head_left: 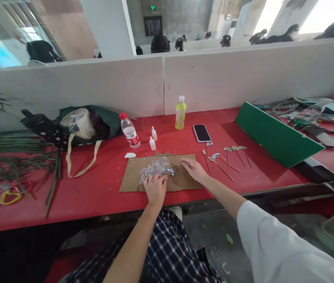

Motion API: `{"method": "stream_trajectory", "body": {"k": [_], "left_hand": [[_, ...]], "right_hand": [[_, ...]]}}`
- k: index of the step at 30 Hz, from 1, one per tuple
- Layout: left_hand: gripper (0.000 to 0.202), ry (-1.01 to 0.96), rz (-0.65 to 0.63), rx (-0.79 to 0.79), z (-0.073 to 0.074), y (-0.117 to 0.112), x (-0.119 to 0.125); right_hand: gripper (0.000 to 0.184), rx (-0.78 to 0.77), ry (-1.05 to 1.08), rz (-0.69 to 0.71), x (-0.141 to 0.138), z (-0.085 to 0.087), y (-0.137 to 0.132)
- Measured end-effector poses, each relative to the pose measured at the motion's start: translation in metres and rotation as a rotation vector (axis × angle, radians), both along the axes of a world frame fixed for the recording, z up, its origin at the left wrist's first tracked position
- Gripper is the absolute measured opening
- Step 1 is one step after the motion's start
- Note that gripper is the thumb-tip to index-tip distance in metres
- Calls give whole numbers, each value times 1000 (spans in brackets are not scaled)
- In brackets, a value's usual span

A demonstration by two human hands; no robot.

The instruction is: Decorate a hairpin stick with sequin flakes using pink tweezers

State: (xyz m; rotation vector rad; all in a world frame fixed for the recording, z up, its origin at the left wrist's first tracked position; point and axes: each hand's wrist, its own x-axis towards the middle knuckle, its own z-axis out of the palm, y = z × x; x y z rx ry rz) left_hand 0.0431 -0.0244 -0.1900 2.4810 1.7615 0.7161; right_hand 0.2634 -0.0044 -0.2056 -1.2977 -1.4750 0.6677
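My left hand [155, 190] is flat on the near edge of the pile of silver sequins [156, 169], fingers together, nothing gripped. My right hand [195, 171] rests on the cardboard sheet [131, 179] just right of the pile, fingers narrow and pointing left; can't tell if they're pinching something thin. Pile sits mid-sheet, sheet near the front edge of the red tabletop [81, 196]. Just right of the sheet: thin decorated sticks [220, 161], fanned out. Toward the back edge: phone [201, 133], green-capped… correction, yellow-green drink bottle [180, 113], water bottle [129, 130], two small dropper bottles [154, 133]. Cloth tote bag [87, 125] back left, long green leaves [13, 157] at the left edge, green board [277, 133] propped at right.
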Motion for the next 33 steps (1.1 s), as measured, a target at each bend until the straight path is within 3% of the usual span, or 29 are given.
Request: {"method": "stream_trajectory", "body": {"k": [9,13,19,23,28,33], "left_hand": [[19,23,5,14,1,-7,1],[23,2,36,23,11,0,-16],[22,-86,275,-13,40,60,-82],[26,-60,328,-53,48,110,-116],[32,3,207,-134,39,155,-121],[27,42,143,-260,27,181,-119]], "right_hand": [[39,-12,31,-75,-2,-14,-28],[39,-19,77,-93,-4,-10,-33],[42,-65,261,-157,-4,-14,-35],[42,-74,295,-211,-3,-19,-34],[39,-86,296,-225,-5,-18,-34],[38,-78,261,-245,-6,-16,-33]]}}
